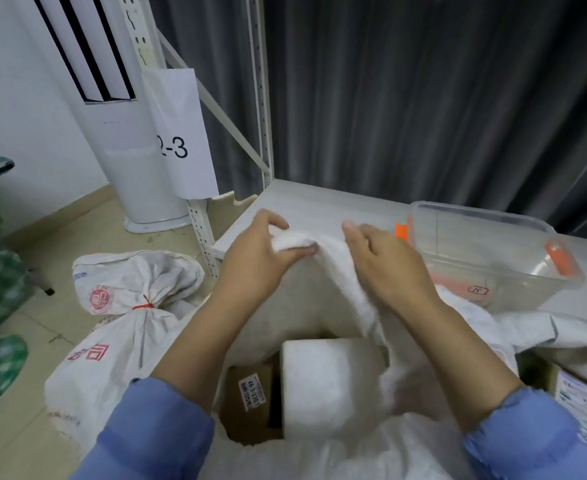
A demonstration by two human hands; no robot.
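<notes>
A large white woven sack [306, 306] stands open in front of me, its far rim pulled up. My left hand [261, 254] grips a bunched fold of that rim between thumb and fingers. My right hand [385, 261] holds the rim just to the right, fingers curled over the cloth. Inside the sack lie a white foam-wrapped parcel [330, 386] and a brown cardboard box [250, 403] with a barcode label.
A tied white sack [129, 306] with red print lies on the floor at left. A clear plastic bin [493, 251] with orange clips sits on the white shelf board [306, 206]. A shelf post carries a paper sign [184, 140]. Green checked bags are at far left.
</notes>
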